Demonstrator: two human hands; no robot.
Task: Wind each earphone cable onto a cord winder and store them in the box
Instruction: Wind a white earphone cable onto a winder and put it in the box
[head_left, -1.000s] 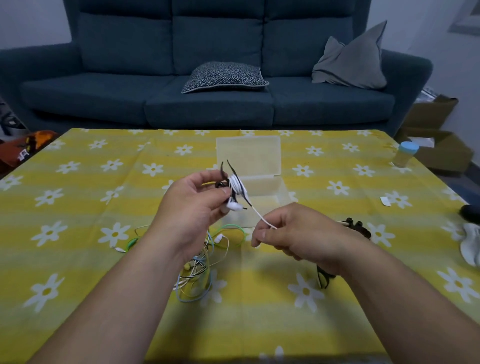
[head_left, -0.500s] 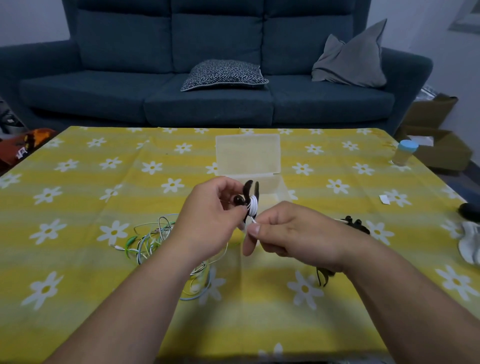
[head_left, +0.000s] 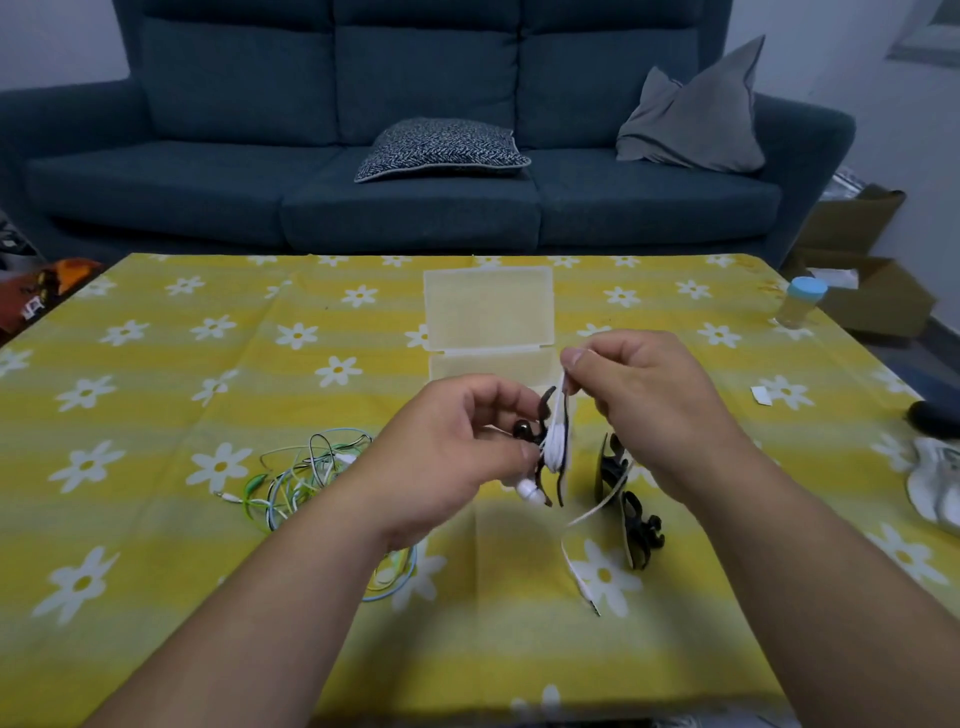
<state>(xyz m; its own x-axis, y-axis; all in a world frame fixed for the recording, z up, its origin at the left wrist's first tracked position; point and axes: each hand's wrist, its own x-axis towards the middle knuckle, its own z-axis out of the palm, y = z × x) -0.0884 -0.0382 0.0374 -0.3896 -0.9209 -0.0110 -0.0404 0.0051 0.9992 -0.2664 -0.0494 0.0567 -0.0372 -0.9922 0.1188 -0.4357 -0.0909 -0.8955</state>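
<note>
Before box (head_left: 488, 312), left hand (head_left: 452, 457) grips cord winder (head_left: 546, 404); right hand (head_left: 649, 395) pinches cable (head_left: 555, 441) above it.

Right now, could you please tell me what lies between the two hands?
In the head view, a black cord winder, wound with white earphone cable, sits between them: the left hand grips it, the right hand pinches the cable.

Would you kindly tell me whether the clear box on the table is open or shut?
Open: the clear box has its lid swung back behind the base. What it holds, I cannot tell.
</note>
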